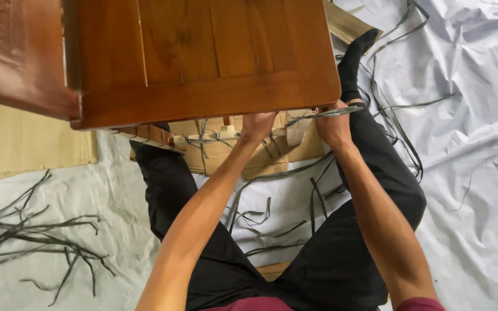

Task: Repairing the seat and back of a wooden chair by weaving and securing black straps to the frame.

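Crumpled white sheet [479, 173] over floor, cut grey straps [41, 242] strewn about. Wooden tabletop [203, 57] overhead-near. Left hand [257, 124] reaches under its front edge, fingers hidden, grip cannot be told. Right hand [334, 124] below its right corner, closed on a grey strap [332, 112]. Unwrapping step; cardboard [231, 152] beneath remains bound.

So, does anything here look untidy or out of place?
Yes. Loose grey strips lie scattered over the white sheet, left and right of the person. One strip is pulled taut in the right hand under the wooden furniture.
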